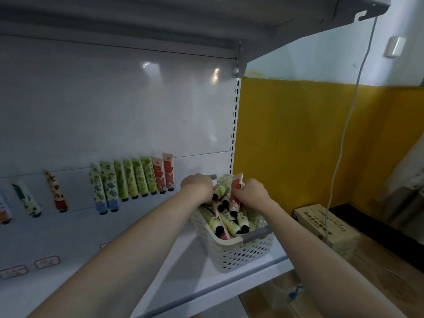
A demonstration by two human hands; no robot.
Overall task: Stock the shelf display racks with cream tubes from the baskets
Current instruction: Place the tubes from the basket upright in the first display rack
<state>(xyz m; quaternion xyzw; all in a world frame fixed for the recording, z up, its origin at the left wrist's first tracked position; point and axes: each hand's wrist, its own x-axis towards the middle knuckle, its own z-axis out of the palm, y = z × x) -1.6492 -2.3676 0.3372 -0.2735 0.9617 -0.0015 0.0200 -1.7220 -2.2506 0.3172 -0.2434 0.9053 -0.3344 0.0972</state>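
Observation:
A white perforated basket [241, 253] stands at the right end of the shelf, full of cream tubes [231, 222] with black caps. Both of my hands reach into its far half. My left hand [198, 185] curls its fingers down among the tubes at the far left corner. My right hand [253, 191] grips a pink tube [236, 183] that sticks up near the far rim. A row of tubes [135, 180] stands against the back panel to the left, green ones and two pink ones at its right end.
More tubes [57, 193] lean singly further left on the shelf [183, 267]. Price labels [47, 262] sit near the shelf's front. A cardboard box [330, 228] lies on the floor to the right, with a white cable [344, 138] hanging in front of the yellow wall.

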